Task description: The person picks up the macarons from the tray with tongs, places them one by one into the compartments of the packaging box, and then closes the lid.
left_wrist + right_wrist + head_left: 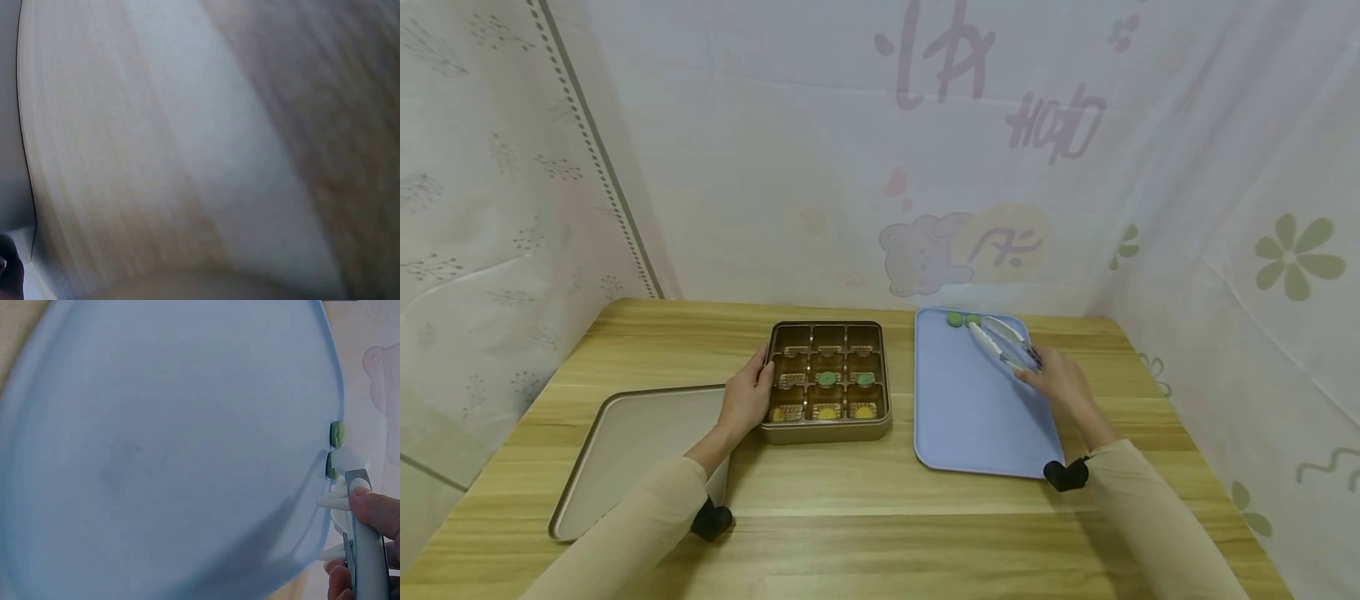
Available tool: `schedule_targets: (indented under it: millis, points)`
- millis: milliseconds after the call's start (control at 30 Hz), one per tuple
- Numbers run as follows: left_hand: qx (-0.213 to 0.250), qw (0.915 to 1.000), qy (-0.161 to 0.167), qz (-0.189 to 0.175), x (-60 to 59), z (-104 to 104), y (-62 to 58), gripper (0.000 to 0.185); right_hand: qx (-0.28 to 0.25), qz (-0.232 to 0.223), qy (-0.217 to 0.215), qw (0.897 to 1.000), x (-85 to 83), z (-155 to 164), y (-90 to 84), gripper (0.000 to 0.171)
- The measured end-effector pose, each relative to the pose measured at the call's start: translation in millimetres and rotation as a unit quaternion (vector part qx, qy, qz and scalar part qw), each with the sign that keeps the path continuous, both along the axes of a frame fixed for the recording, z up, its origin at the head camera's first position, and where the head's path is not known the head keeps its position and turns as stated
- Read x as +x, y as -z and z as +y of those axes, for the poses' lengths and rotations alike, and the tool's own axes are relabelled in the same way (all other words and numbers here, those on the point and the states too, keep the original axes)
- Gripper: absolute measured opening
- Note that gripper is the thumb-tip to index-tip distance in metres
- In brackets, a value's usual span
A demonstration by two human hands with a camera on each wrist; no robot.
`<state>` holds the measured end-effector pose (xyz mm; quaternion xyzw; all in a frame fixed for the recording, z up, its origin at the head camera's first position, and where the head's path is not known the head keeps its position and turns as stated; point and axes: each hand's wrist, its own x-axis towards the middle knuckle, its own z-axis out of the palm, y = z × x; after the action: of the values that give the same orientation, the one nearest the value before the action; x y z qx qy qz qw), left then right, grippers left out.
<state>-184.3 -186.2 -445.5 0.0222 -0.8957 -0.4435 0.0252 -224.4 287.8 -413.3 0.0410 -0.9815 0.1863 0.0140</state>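
Right hand [1056, 379] grips tongs [1003, 342] over the blue tray [970, 417] near two green cakes [955, 319]; left hand [747, 398], fingers relaxed, rests against the compartment tin [827, 429].

A beige tray lid [632, 442] lies on the wooden table [865, 492], printed curtains [1225, 208] behind.

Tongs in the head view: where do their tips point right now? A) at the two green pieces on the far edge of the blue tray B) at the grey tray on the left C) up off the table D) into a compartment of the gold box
A: the right hand holds the tongs over the blue tray, tips by the green pieces at its far edge.
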Motion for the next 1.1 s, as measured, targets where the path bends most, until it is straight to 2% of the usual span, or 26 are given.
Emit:
schedule_targets:
  millis: [100,333,1100]
  points:
    - [0.000,1.0000,0.002,0.003,0.2,0,0.7,0.051,0.004,0.000,0.000,1.000,-3.4,-1,0.6,0.055]
    - [0.001,1.0000,0.003,0.008,0.4,2,1.5,0.051,0.011,0.018,-0.005,1.000,-7.6,-1,3.9,0.034]
    - [0.007,1.0000,0.000,0.001,1.7,0,0.6,0.051,0.013,-0.001,0.012,1.000,-12.9,-9,4.8,0.043]
